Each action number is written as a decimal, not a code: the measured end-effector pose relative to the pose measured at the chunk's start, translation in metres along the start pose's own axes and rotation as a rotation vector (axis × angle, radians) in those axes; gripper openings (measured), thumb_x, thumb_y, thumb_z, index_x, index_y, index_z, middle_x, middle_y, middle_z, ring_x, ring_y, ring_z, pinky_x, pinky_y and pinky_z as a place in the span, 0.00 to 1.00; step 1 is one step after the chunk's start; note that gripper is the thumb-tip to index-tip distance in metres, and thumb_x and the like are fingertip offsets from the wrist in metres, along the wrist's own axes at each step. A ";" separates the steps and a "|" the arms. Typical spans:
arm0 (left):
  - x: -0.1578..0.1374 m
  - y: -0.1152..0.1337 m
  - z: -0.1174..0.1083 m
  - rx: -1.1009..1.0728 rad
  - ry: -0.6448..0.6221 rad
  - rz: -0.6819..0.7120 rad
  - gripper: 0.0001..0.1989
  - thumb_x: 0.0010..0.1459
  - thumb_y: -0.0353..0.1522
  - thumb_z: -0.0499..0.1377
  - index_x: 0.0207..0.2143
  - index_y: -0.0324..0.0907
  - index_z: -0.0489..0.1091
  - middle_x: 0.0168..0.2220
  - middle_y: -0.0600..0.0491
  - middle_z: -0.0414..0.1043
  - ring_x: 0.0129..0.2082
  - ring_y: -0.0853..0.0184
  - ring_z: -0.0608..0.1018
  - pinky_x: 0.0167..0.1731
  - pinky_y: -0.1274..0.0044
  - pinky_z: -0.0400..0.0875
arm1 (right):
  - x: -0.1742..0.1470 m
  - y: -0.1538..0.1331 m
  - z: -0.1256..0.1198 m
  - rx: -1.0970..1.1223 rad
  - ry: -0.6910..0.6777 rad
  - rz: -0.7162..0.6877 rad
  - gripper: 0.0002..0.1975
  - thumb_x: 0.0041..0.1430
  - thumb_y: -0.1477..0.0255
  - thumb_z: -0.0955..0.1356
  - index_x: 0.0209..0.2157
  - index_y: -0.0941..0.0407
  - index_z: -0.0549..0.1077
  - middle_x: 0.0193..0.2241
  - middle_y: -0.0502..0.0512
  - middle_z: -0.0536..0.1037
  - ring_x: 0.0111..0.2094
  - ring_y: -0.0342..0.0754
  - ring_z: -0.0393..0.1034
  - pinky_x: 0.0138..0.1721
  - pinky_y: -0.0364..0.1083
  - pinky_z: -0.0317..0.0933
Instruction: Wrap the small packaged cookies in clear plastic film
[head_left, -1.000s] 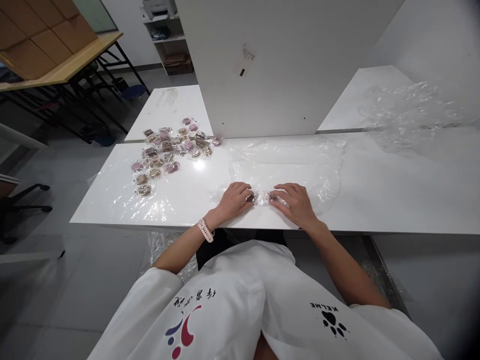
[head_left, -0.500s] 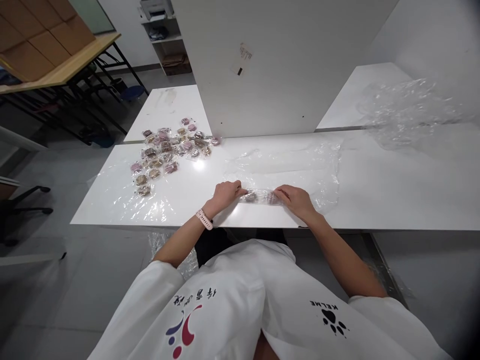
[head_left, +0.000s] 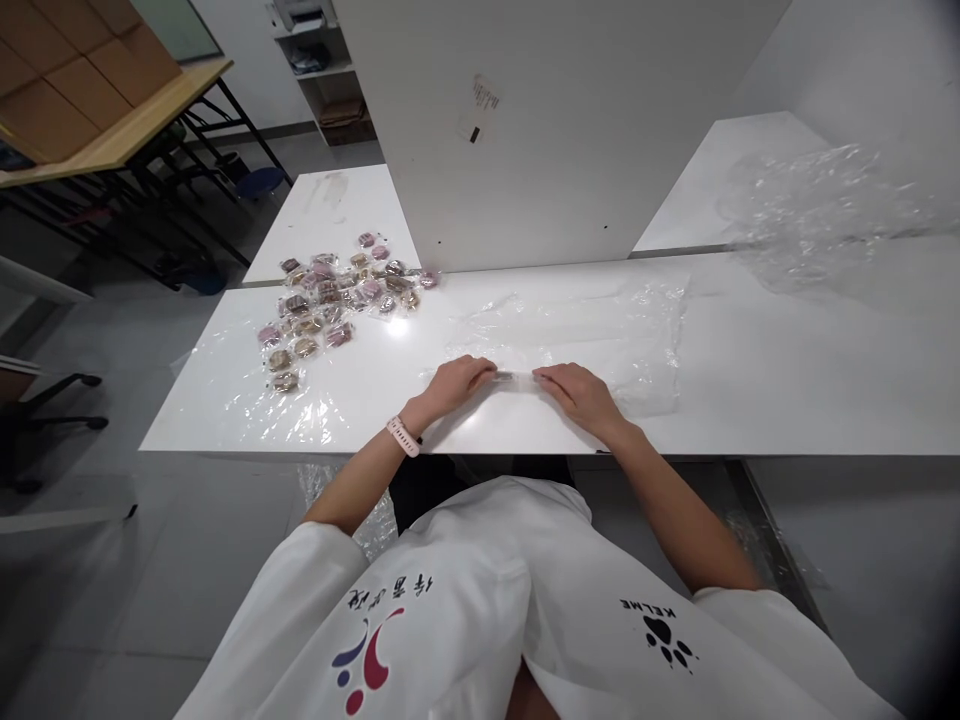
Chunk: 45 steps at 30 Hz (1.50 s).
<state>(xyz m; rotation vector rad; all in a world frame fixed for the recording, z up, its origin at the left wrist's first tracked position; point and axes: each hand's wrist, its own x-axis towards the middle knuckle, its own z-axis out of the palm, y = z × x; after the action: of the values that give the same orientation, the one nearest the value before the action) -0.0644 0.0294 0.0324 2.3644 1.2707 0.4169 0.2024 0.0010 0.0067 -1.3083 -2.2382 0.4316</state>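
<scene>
My left hand [head_left: 459, 383] and my right hand [head_left: 581, 396] rest on the near part of a clear plastic sheet [head_left: 570, 335], which lies spread on the white table. Both have their fingers closed on a narrow folded strip of the film [head_left: 516, 380] at its near edge. Between the fingertips a small dark bit shows inside the strip. The fingers hide most of what is wrapped there. Off to the left lies a heap of small clear-wrapped sweets or cakes [head_left: 328, 292], pink, brown and tan.
Another clear film [head_left: 300, 415] lies under and in front of the heap. A white upright panel [head_left: 540, 150] stands behind the table [head_left: 787, 370]. Crumpled clear plastic [head_left: 825, 215] is at the far right. A wooden table with cardboard [head_left: 90, 80] stands at the far left.
The strip has turned over between my hands, so the two brown pieces seen in it before are now mostly hidden. My right hand has shifted slightly left and away from me.
</scene>
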 end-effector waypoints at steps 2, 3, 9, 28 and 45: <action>0.019 -0.009 -0.005 0.045 -0.020 -0.124 0.18 0.69 0.43 0.49 0.40 0.43 0.74 0.30 0.49 0.76 0.29 0.62 0.76 0.32 0.73 0.65 | 0.017 0.007 -0.002 0.050 0.002 0.119 0.19 0.70 0.62 0.57 0.45 0.52 0.76 0.43 0.55 0.81 0.42 0.53 0.74 0.40 0.50 0.64; 0.029 -0.013 -0.007 0.078 -0.034 -0.168 0.20 0.68 0.45 0.49 0.37 0.42 0.74 0.26 0.50 0.74 0.26 0.62 0.74 0.30 0.73 0.63 | 0.024 0.009 -0.003 0.061 -0.001 0.182 0.19 0.70 0.62 0.57 0.42 0.52 0.77 0.41 0.55 0.81 0.40 0.52 0.74 0.38 0.49 0.63; 0.049 -0.043 -0.017 0.236 -0.024 -0.304 0.21 0.65 0.48 0.54 0.27 0.42 0.69 0.22 0.50 0.68 0.27 0.60 0.74 0.30 0.73 0.61 | 0.040 0.009 -0.004 -0.013 -0.016 0.333 0.15 0.66 0.64 0.60 0.38 0.51 0.77 0.33 0.52 0.80 0.31 0.50 0.70 0.31 0.47 0.58; 0.012 0.004 0.008 -1.112 0.400 -0.640 0.11 0.63 0.38 0.56 0.37 0.39 0.70 0.42 0.42 0.78 0.46 0.59 0.79 0.53 0.62 0.74 | 0.025 -0.009 0.027 -0.177 -0.038 -0.122 0.21 0.69 0.69 0.59 0.60 0.47 0.69 0.60 0.54 0.70 0.54 0.57 0.61 0.49 0.56 0.55; 0.029 0.044 0.068 0.277 0.197 -0.125 0.24 0.70 0.28 0.43 0.65 0.38 0.59 0.67 0.43 0.59 0.70 0.57 0.58 0.69 0.57 0.52 | -0.066 0.004 -0.006 -0.412 0.644 0.360 0.22 0.61 0.61 0.69 0.53 0.57 0.74 0.53 0.67 0.73 0.55 0.64 0.64 0.53 0.62 0.55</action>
<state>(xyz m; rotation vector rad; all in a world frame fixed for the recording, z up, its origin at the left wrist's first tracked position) 0.0135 0.0168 -0.0030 2.4988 1.6520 0.4703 0.2358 -0.0548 -0.0077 -1.7572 -1.5934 -0.3238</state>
